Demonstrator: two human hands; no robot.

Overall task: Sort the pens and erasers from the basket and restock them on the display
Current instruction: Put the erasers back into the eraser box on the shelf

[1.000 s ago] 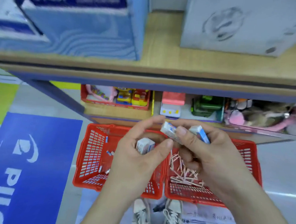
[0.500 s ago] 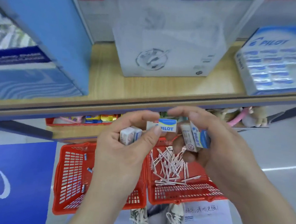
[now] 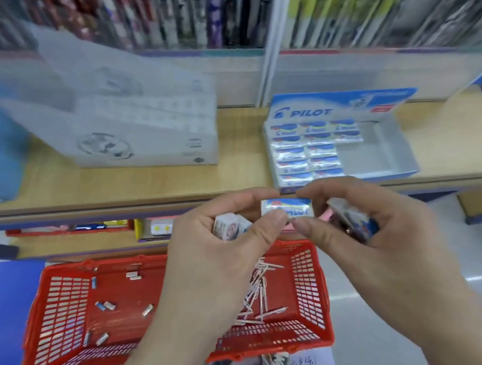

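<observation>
Inside R hand (image 3: 380, 254), erasers (image 3: 354, 219) blurred, partly hidden by fingers (image 3: 359, 193).

A wooden shelf (image 3: 235, 164) holds display box (image 3: 389, 158), white box (image 3: 150, 135).

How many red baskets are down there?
2. The left basket holds a few loose erasers; the right basket sits right beside it, holding pens.

The small wrapped eraser (image 3: 287, 208) is white with a blue band and blue lettering, matching the blue-and-white cardboard display box (image 3: 330, 102). The slotted plastic basket (image 3: 310, 280) is bright red; the thin pens (image 3: 257, 287) in it are white and pink. The wooden shelf (image 3: 151, 182) is pale tan.
</observation>
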